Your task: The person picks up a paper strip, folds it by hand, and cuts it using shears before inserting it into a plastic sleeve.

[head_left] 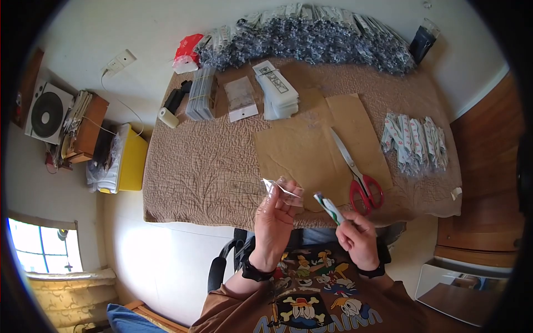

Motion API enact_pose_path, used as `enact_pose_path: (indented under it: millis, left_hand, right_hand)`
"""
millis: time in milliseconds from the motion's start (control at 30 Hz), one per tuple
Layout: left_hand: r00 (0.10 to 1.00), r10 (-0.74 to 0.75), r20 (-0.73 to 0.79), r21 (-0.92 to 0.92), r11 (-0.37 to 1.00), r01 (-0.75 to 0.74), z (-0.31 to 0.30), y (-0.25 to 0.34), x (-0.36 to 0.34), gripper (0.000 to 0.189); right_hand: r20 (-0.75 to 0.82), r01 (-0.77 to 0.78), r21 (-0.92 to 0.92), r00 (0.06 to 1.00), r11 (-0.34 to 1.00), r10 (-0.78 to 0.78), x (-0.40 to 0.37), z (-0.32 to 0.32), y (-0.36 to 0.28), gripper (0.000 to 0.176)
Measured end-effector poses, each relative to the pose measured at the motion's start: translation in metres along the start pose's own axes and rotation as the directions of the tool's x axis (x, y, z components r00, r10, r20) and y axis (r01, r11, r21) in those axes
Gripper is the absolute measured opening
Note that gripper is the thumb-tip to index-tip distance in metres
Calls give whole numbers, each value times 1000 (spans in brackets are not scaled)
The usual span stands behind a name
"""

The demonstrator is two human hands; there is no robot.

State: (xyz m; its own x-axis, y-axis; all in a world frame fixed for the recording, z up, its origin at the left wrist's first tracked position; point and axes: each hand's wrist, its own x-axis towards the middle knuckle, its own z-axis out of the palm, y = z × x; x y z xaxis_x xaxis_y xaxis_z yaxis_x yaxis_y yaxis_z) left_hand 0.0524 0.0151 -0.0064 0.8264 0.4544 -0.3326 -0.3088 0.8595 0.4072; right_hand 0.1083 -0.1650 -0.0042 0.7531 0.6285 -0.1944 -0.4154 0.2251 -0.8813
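My left hand [276,213] is closed on a small clear plastic bag [290,195] with a white edge, above the front part of the table. My right hand [358,240] grips a slim white-and-green packet [328,207] by its lower end, its tip pointing up and left. The two hands are apart. Just beyond my right hand, red-handled scissors [365,194] lie with their blades on a sheet of brown cardboard [302,158]. What is inside the bag and the packet is too small to make out.
Many bundled packets [311,41] line the table's back edge. More packets [413,141] lie at the right. Behind the cardboard are a stack of white printed sleeves [276,89], a clear bag [241,97] and a banded stack [202,94]. A quilted brown cloth [194,166] covers the table.
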Motion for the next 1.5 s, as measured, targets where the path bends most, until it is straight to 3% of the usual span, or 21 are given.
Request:
enact_pose_path:
  millis: [33,167,267,400,567,700,733,800,867,900,967,1000,1100,1233,1367,1500]
  left_hand:
    - [1000,-2,-1,0,1000,2,1,-2,0,28]
    - [1000,7,-22,4,1000,-7,4,-10,-3,28]
    - [995,64,74,204,976,-78,-1,-13,-5,29]
    - [986,153,67,242,956,-165,-5,-11,-4,28]
    - [981,69,181,363,922,-132,-9,-9,-2,26]
    - [973,28,230,412,903,-123,-3,-8,-4,25]
    - [976,77,205,381,912,-152,-3,-7,-2,25]
    - [974,171,150,322,923,-212,-5,-5,1,25]
    - [986,125,114,276,949,-153,-4,-6,0,25]
    - [993,78,83,228,969,-95,-3,-7,0,25]
    - [998,26,56,178,983,-35,-1,-9,0,25]
    - [999,0,32,151,988,-5,0,-11,0,26]
    - [999,-52,-14,96,994,53,0,-14,0,26]
    - [996,-35,83,130,991,24,-1,-16,-3,26]
    - [999,31,27,159,987,-35,0,-14,-1,26]
    - [997,12,71,205,978,-26,-4,-14,0,29]
  right_hand:
    - [-1,-93,76,996,993,93,-1,1,2,21]
    - [14,-150,163,989,975,150,0,2,1,22]
    - [46,-192,175,981,966,187,3,0,-3,22]
    - [23,-197,169,980,966,196,3,-5,-7,22]
    - [75,-185,38,980,982,182,2,-5,-10,23]
    - [70,-254,162,967,954,246,6,-8,-11,23]
    - [72,-254,161,967,954,246,6,-7,-10,23]
    - [34,-86,-22,996,996,86,2,-2,-9,22]
    - [25,-2,-114,1000,994,5,0,1,-6,22]
    - [50,103,-283,994,954,-92,-1,2,-5,23]
    - [143,297,-580,954,758,-264,-2,4,-3,24]
    - [141,297,-581,954,758,-266,-1,5,-5,24]
    - [323,488,-739,862,465,-392,3,10,-12,26]
    - [194,420,-719,887,554,-420,5,4,-2,27]
    - [355,523,-713,843,467,-403,6,9,-13,27]
    - [312,478,-710,872,517,-377,4,6,-15,23]
